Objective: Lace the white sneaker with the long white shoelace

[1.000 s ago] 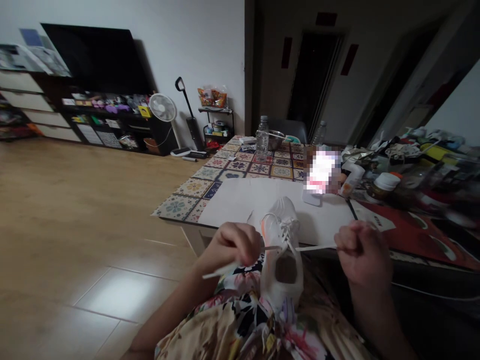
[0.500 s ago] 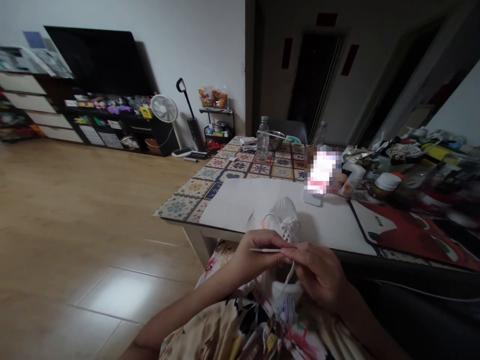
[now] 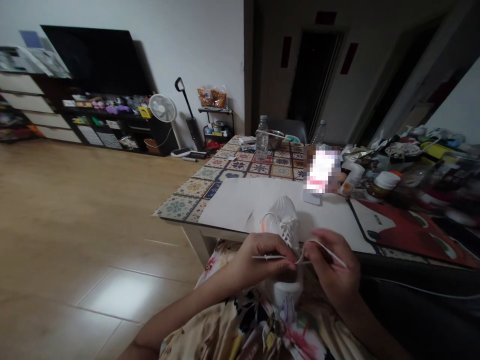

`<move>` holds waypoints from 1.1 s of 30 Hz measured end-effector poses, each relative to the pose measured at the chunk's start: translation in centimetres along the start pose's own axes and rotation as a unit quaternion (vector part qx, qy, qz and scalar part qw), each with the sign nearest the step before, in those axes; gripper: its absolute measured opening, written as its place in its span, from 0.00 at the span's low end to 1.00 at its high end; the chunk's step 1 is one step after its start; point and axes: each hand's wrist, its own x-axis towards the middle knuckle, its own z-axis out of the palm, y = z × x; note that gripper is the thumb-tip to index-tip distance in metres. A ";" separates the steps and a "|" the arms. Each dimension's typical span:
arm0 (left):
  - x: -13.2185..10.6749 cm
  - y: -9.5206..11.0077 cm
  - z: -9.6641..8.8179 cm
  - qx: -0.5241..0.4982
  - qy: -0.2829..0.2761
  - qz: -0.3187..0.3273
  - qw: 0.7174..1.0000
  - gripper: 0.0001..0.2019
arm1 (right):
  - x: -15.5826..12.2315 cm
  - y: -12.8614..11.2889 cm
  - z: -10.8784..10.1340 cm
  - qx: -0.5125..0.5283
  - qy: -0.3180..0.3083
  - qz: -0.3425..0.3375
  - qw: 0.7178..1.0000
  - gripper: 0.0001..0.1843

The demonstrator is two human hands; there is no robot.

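The left hand (image 3: 262, 262) is pinching one length of a white shoelace (image 3: 272, 257) laced through a white sneaker (image 3: 285, 220) — the right hand (image 3: 330, 267) is gripping the other length.

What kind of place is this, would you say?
This looks like the living room of a home: a large flat-screen TV stands against the wall, with a white standing fan and an upright stick vacuum beside it.
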 end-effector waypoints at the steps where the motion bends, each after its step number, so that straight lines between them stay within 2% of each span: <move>1: 0.0 0.0 0.0 -0.007 0.009 -0.006 1.000 0.14 | 0.1 0.0 0.4 0.028 0.008 0.030 0.999 0.15; 3: -0.1 -0.1 0.2 -0.036 0.032 -0.024 0.999 0.13 | 0.4 -0.1 1.0 0.079 0.013 0.055 0.995 0.22; 4: -0.2 -0.2 0.2 -0.056 0.042 -0.031 0.997 0.12 | 0.5 -0.2 1.1 0.090 0.012 0.049 0.995 0.24; 6: -0.3 -0.2 0.3 -0.099 0.057 -0.034 0.993 0.11 | 0.6 -0.3 0.9 0.074 -0.007 0.006 0.997 0.22; 9: -0.6 -0.2 0.4 -0.142 0.072 -0.025 0.987 0.10 | 0.8 -0.4 0.3 0.001 -0.109 -0.067 0.992 0.13; 11: -0.6 -0.1 0.3 -0.147 0.082 -0.024 0.985 0.12 | 0.9 -0.4 0.0 -0.031 -0.160 -0.092 0.982 0.11; 14: -0.3 -0.1 0.1 -0.106 0.091 -0.018 0.990 0.13 | 1.3 -0.3 0.0 -0.043 -0.155 -0.104 0.982 0.10; 17: 0.1 -0.1 -0.1 -0.022 0.083 0.037 0.996 0.13 | 1.7 -0.3 0.1 -0.031 -0.140 -0.094 0.985 0.07; 19: 0.1 0.0 -0.3 0.013 0.081 0.077 0.994 0.12 | 1.9 -0.5 0.2 0.010 -0.161 -0.066 0.985 0.07; 21: 0.1 0.1 -0.4 0.022 0.082 0.087 0.993 0.12 | 2.0 -0.5 0.2 0.056 -0.203 -0.031 0.977 0.07; 22: 0.1 0.1 -0.4 0.018 0.084 0.080 0.993 0.12 | 2.0 -0.4 0.2 0.071 -0.215 -0.021 0.974 0.07; 24: 0.0 0.3 -0.3 -0.007 0.091 0.048 0.995 0.13 | 1.8 -0.1 0.3 0.065 -0.197 -0.031 0.978 0.06; 27: -0.1 0.2 -0.1 -0.078 0.115 -0.021 0.990 0.16 | 1.7 0.5 0.2 -0.040 -0.133 -0.151 0.979 0.12; 30: 0.0 -0.2 0.0 -0.146 0.133 -0.079 0.977 0.18 | 1.9 0.5 -0.1 -0.137 -0.126 -0.275 0.943 0.13; 31: 0.0 -0.4 0.1 -0.163 0.132 -0.095 0.973 0.18 | 2.0 0.3 -0.1 -0.142 -0.125 -0.289 0.938 0.13; 33: 0.2 -0.7 0.1 -0.188 0.123 -0.118 0.967 0.18 | 2.2 0.1 -0.1 -0.114 -0.118 -0.278 0.947 0.12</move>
